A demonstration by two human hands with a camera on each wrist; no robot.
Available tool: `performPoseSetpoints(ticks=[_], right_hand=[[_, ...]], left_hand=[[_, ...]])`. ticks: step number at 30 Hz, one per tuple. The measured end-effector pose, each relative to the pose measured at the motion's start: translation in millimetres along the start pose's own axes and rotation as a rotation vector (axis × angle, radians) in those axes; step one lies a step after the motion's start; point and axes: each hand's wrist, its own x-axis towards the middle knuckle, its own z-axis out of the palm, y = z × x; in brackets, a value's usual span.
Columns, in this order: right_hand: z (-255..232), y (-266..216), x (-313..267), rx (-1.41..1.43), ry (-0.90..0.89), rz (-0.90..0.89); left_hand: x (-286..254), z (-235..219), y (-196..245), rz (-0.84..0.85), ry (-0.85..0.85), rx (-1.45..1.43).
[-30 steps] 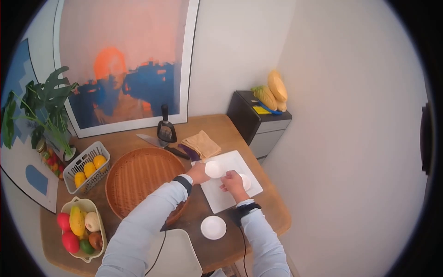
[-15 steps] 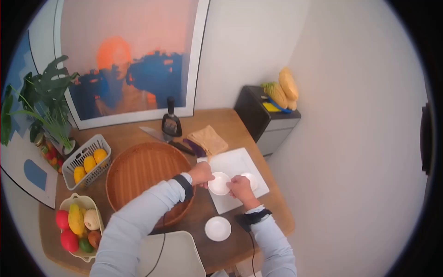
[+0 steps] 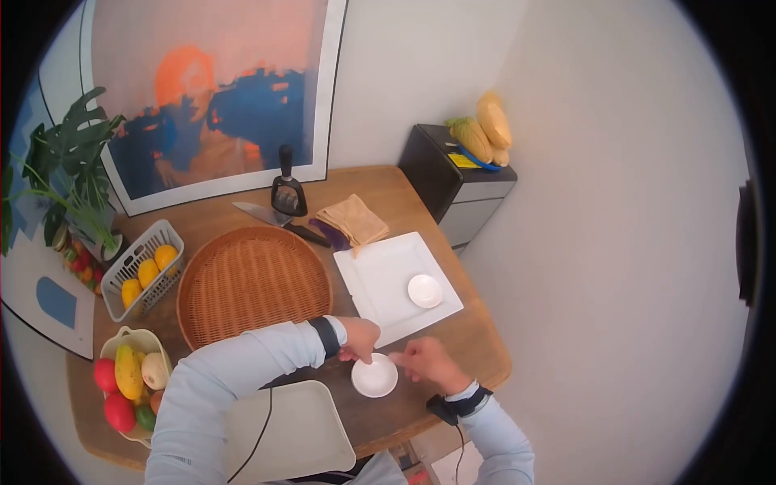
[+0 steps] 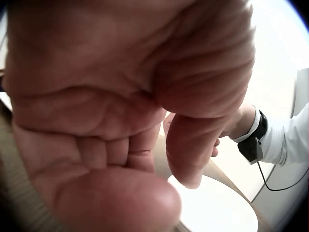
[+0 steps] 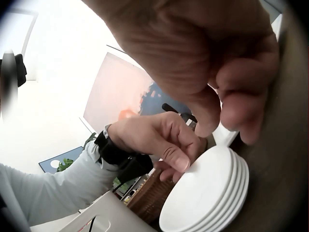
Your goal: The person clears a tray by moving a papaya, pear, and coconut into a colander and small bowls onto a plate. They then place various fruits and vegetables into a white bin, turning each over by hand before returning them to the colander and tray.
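Note:
Just beyond the front tray, a small white dish sits near the white square plate; in the right wrist view it tops a stack of several like dishes. My left hand pinches its far rim, thumb on the upper face and fingers beyond the edge. Beside the rim, my right hand has loosely bent fingers with nothing between them. Another white dish stands on the square plate.
A round wicker tray lies left of the plate. Behind are a knife, a black-handled tool and a folded cloth. Fruit fills a basket and a cream bin. A pale tray lies in front.
Both hands have come nearer with the dish they held over the square plate, bringing it down to the stack. My right fingers have left the rim. The view has shifted.

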Motion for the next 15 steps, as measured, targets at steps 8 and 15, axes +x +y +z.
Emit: performPoseSetpoints(ticks=[8,15], right_hand=[[-56,65,108,-0.336,1.019,-0.258],[-64,75,151,-0.281,0.696,-0.071]], left_hand=[[21,-15,-25,-0.045,0.428,-0.278],[32,-17,-34,0.012,0.559,-0.477]])
